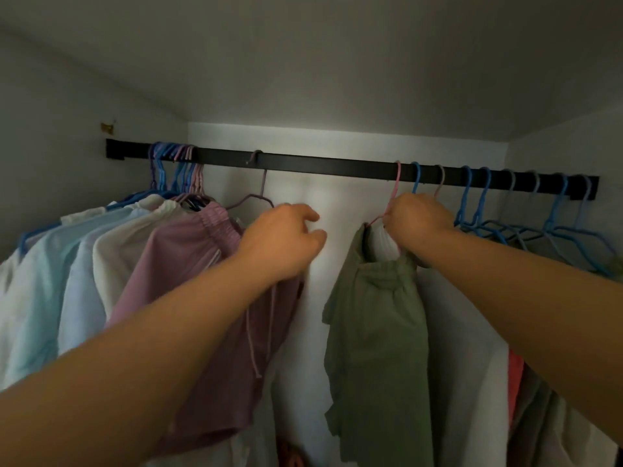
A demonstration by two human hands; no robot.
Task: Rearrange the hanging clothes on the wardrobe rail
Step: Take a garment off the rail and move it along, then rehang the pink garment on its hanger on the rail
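Note:
A black wardrobe rail (320,165) runs across the closet. My left hand (283,241) is raised beside a mauve garment (202,298) that hangs from a purple hanger (259,183); its fingers are loosely curled and whether they touch the hanger is unclear. My right hand (414,219) grips the neck of a pink hanger (394,190) that carries an olive green garment (377,332). A gap of bare rail lies between the two hangers.
Several white and pale blue garments (67,264) on blue and pink hangers crowd the rail's left end. Right of my right hand hang several blue hangers (478,203), a white garment (465,365) and a coral one (515,375). The white back wall (313,203) shows through the gap.

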